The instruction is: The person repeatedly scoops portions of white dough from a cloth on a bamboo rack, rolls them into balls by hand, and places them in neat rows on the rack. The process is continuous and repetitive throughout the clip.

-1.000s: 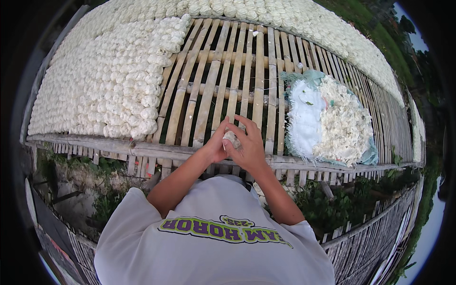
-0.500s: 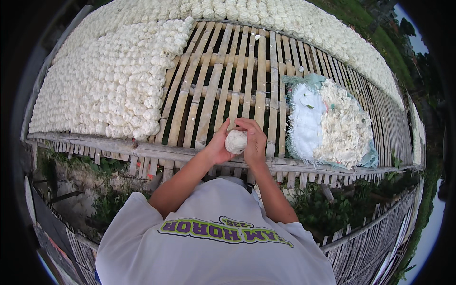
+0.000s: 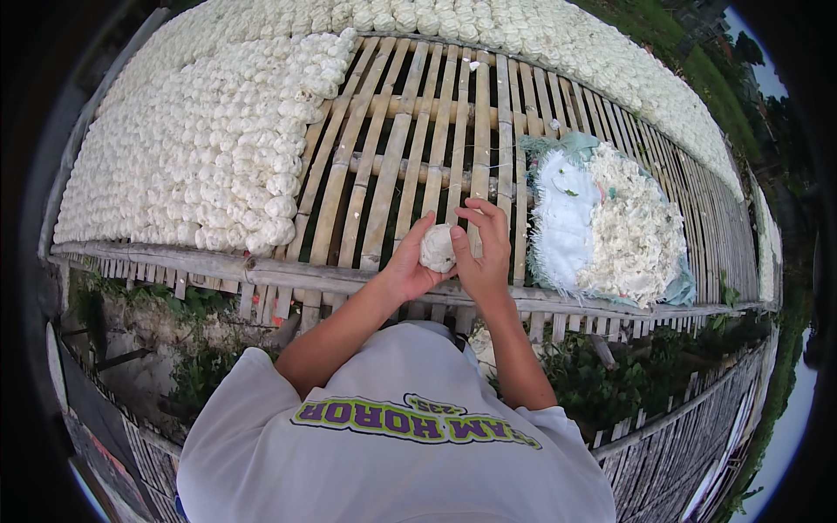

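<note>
A rounded off-white lump of doughy, fibrous material [image 3: 437, 248] rests in my left hand [image 3: 406, 269], whose palm and fingers cup it from the left. My right hand [image 3: 485, 254] is at the lump's right side. Its thumb lies against the lump or just beside it, while the other fingers stand apart and lifted, slightly bent. Both hands are above the near edge of a slatted bamboo rack [image 3: 380, 213]. To the right, a loose crumbly heap of similar white material [image 3: 641, 231] lies on a frayed white and blue-green woven sack [image 3: 560, 225].
Many white balls in tight rows [image 3: 187, 157] cover the rack's left part, and another band of them [image 3: 523, 30] curves along the far side. A bamboo rail [image 3: 205, 261] runs along the near edge. Plants [image 3: 636, 375] and more bamboo slats [image 3: 671, 453] are below and behind.
My right hand has opened away from the lump to the right, its fingers spreading from their wrap around it. The lump stays in my left hand, shifted slightly right.
</note>
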